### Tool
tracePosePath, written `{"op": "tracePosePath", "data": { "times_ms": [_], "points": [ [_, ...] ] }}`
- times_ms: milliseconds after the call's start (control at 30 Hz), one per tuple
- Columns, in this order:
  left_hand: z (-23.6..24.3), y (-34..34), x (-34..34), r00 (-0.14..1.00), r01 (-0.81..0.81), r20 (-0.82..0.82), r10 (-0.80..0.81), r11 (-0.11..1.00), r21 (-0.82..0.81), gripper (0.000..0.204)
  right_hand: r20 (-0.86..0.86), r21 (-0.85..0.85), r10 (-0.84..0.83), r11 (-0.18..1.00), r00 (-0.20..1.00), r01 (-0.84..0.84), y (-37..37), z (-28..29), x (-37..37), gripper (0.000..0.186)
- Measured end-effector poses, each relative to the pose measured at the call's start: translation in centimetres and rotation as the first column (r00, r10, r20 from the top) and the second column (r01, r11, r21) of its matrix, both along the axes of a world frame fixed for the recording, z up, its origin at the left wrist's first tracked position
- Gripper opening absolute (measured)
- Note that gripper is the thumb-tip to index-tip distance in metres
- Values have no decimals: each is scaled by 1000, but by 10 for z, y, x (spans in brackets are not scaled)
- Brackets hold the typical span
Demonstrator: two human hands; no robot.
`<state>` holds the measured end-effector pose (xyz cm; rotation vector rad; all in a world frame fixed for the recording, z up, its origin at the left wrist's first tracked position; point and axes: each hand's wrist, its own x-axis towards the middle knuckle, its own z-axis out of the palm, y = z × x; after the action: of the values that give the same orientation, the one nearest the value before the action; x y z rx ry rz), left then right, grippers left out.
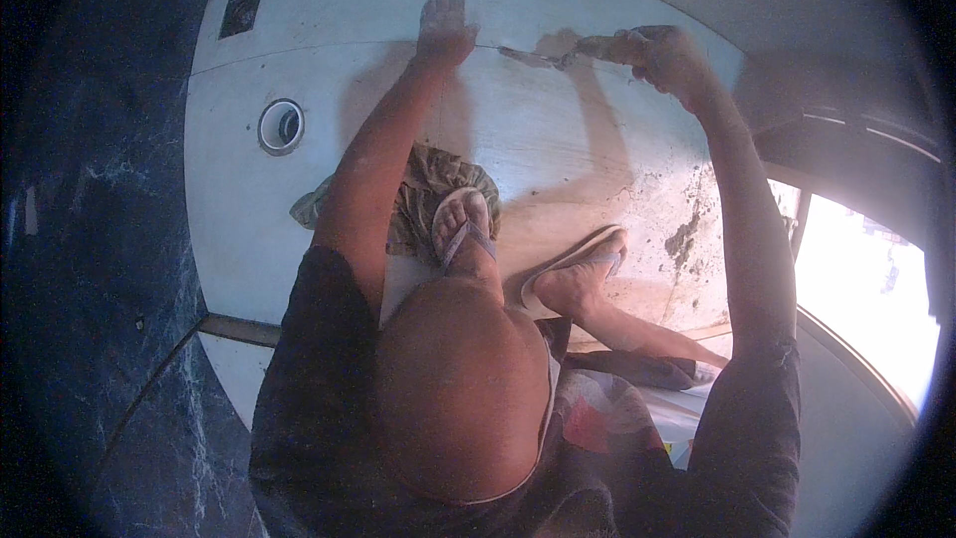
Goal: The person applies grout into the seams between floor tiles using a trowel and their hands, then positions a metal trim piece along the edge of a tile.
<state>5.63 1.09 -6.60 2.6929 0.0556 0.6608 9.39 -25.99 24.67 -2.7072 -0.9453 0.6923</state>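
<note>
My left hand (445, 28) reaches forward over the pale floor tiles (339, 15), palm down. Its fingers are stretched out by the point where two joint lines cross; whether it presses on the tile I cannot tell. To the right, my right hand (669, 62) is closed round the handle of a small trowel (528, 57). The trowel's thin blade points left, low over or touching the tile near the joint line. Shadows of both arms fall across the tiles.
A round pipe opening (283, 127) and a dark square cutout (240, 14) sit at the left. Crumpled cloth (423, 189) lies by my sandalled foot (465, 229). Dark dirt (687, 234) is spattered at right. Dark marbled wall (110, 189) stands left; a bright opening (866, 279) is at right.
</note>
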Motion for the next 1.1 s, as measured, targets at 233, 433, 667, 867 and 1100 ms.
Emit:
{"op": "tracePosePath", "data": {
  "times_ms": [233, 433, 667, 867, 1100],
  "points": [
    [11, -17, -20, 992, -23, -123, 30, 998, 58, 59, -27, 82, -152, 985, 988, 153, -12, -15, -10, 26],
    [23, -25, -33, 985, 74, -148, -87, 993, -92, 51, 1, 49, -154, 987, 988, 154, 7, 9, -32, 35],
    [20, -52, -55, 985, 160, 92, -146, 972, -174, 34, 53, 116, -167, 980, 984, 160, -6, -11, -33, 44],
    [26, -55, -66, 969, 232, 89, -230, 973, -11, 32, 88, 75, -247, 968, 965, 241, -8, -17, -51, 42],
    [33, -57, -66, 973, 222, 59, -221, 975, -5, 31, 91, 206, -332, 929, 939, 308, -11, -20, -67, 35]
  ]
}}
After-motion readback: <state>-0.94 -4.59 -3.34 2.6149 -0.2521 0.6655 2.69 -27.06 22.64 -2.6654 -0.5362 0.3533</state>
